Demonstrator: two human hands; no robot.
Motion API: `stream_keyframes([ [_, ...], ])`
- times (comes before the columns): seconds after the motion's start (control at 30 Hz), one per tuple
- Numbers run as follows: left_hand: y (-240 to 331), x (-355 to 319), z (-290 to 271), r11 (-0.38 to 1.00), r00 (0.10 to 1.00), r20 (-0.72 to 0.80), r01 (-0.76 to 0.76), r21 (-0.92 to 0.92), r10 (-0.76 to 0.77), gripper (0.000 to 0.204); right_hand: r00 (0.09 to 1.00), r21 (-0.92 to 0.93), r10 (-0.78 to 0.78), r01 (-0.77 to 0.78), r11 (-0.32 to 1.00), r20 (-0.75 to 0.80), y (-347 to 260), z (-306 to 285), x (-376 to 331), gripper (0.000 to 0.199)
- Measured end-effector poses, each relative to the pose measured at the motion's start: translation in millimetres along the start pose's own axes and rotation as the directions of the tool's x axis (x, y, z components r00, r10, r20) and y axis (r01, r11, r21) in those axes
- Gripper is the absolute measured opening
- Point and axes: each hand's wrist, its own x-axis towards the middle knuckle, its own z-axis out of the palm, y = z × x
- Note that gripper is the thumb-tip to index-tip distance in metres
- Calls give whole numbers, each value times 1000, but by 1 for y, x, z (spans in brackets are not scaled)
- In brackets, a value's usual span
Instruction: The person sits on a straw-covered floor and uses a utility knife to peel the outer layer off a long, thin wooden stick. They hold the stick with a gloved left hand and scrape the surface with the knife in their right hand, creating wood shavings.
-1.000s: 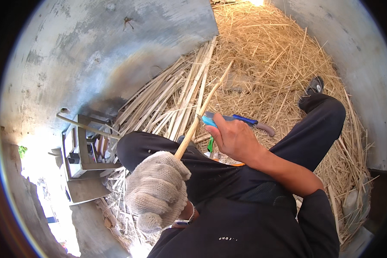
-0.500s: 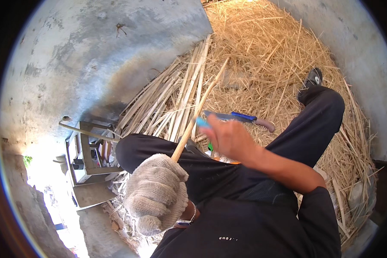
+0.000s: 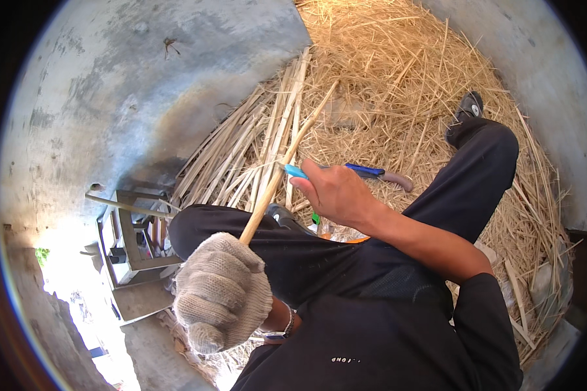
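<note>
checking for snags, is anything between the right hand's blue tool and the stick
Nothing visible: the blue tool in the right hand is right up at the stick. Only farther down does the gloved left hand cover it, gripping the lower part.

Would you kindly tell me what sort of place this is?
It looks like a rough, walled work corner, perhaps in a shed: weathered grey walls stand around it, straw-like scraps cover the floor, and a pile of long pale strips lies beside one wall.
</note>
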Motion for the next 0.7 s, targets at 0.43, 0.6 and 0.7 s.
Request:
stream_keyframes([
  [0.43,2,-3,5,997,999,-51,-12,72,16,38,979,-131,205,-203,970,-1,43,12,22,35],
  [0.6,0,2,10,998,989,-138,-58,7,58,35,960,-49,253,-249,967,123,44,15,21,34],
  [0.7,2,3,10,998,994,-107,-19,67,26,35,967,-152,253,-245,958,35,66,18,31,39],
])
